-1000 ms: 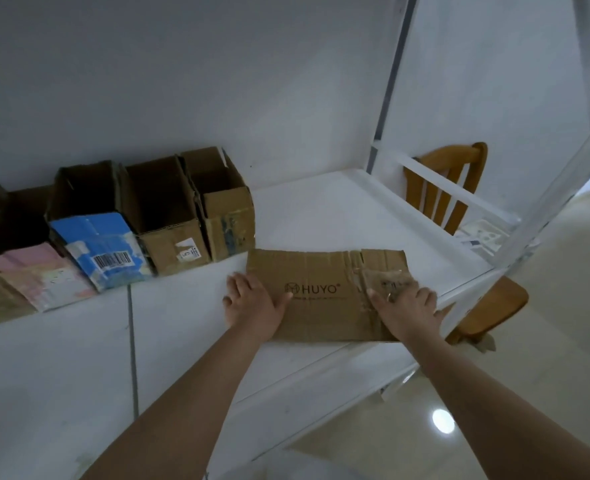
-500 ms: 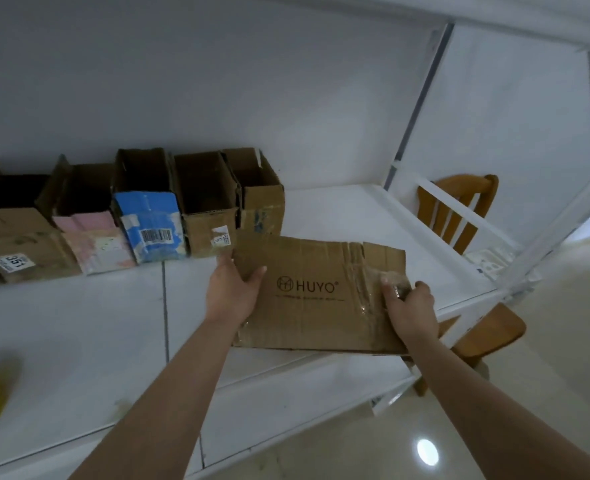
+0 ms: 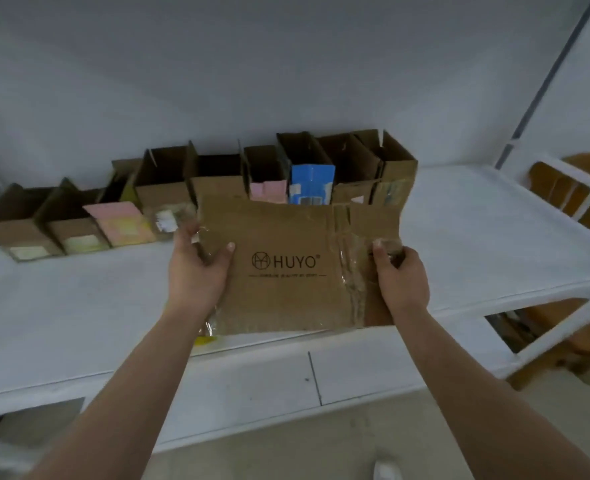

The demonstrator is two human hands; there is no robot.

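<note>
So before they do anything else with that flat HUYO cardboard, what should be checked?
1. Left hand grips the cardboard at its left edge, thumb on the printed face: ok.
2. Right hand pinches the right edge: ok.
3. Cardboard held up off the table: ok.
4. Crinkled tape along the right fold might resist unfolding: not ok.
5. Cardboard's hidden back side undamaged: cannot tell.

I note a plain white wall (image 3: pixel 217 81) behind a white table (image 3: pixel 477 237), a wooden chair (image 3: pixel 561 187) at right, beige floor (image 3: pixel 321 455) below
</note>
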